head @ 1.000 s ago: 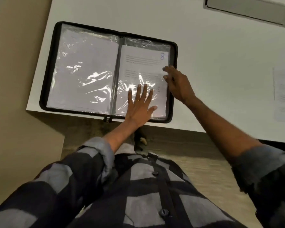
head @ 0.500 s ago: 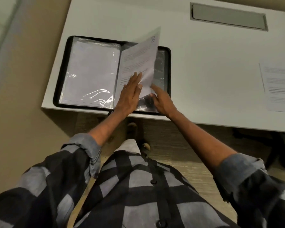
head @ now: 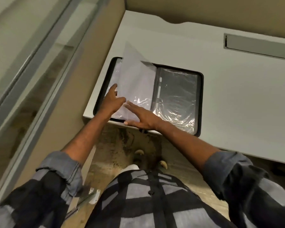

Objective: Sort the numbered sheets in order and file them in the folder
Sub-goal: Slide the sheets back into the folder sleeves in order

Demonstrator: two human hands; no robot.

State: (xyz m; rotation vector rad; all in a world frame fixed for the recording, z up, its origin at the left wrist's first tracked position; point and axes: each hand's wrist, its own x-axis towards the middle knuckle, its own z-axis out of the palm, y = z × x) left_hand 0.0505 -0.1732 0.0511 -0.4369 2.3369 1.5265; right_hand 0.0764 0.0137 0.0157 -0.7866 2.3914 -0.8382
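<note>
A black zip folder [head: 201, 102] lies open at the near left corner of the white desk [head: 237, 96]. One plastic sleeve holding a sheet [head: 136, 83] stands half turned over the folder's left side. My left hand [head: 111, 101] reaches under that sleeve with its fingers stretched out. Flat and straight-fingered, my right hand [head: 141, 117] presses the sleeve's lower edge. The folder's right side shows an empty clear sleeve [head: 178, 99] over dark backing.
A grey slot cover [head: 258, 45] is set into the desk at the back right. A beige partition and a glass panel stand to the left. Below the desk edge I see the floor and my feet.
The sleeve with sheet 8 has swung from the right side over to the left. Both hands followed it leftward. The view turned, and the loose sheets at the right are out of sight.
</note>
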